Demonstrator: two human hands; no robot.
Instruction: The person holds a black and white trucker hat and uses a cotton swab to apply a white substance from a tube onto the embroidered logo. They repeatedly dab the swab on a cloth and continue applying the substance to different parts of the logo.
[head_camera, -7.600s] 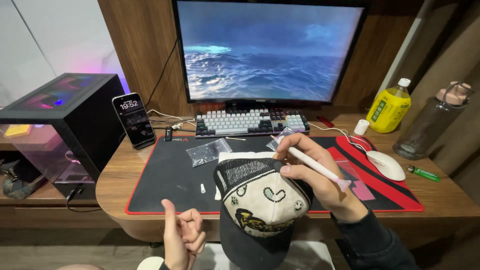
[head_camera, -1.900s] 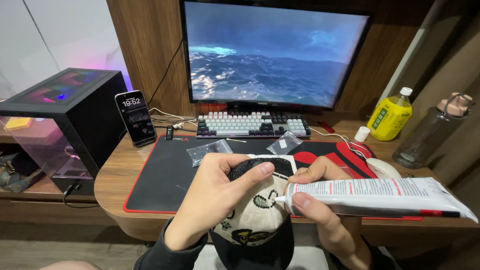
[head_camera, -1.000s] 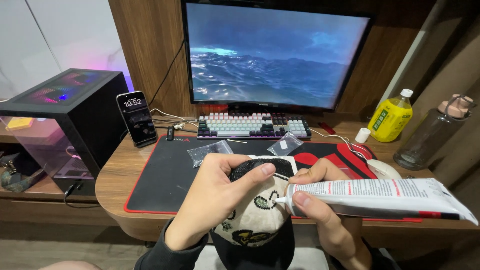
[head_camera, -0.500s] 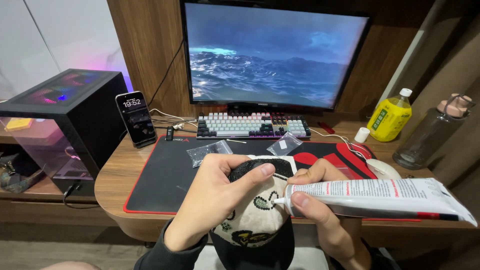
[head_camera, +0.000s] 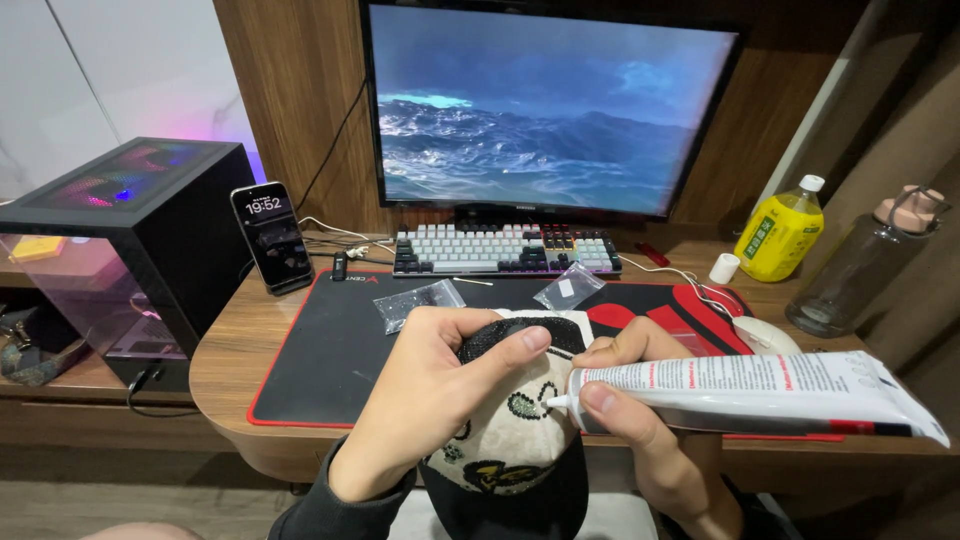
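Observation:
My left hand (head_camera: 440, 395) grips the top of a cap (head_camera: 510, 440), cream with black patterned patches and a black brim, held over my lap at the desk's front edge. My right hand (head_camera: 640, 425) is closed around a long white glue tube (head_camera: 760, 392) with red print. The tube lies nearly level, its tail pointing right. Its small nozzle touches the cap's cream panel just below my left thumb.
A black desk mat with red trim (head_camera: 330, 350) covers the wooden desk. On it lie two small clear bags (head_camera: 418, 303), (head_camera: 568, 288). Behind are a keyboard (head_camera: 505, 250), a monitor (head_camera: 545, 105), a propped phone (head_camera: 272, 237), a computer case (head_camera: 120, 240), a white mouse (head_camera: 765, 335), a yellow bottle (head_camera: 780, 232) and a clear bottle (head_camera: 865, 265).
Earlier my right hand held a thin white stick over the cap while my left hand hung free; since then the glue tube has replaced the stick and both hands have stayed still on the cap.

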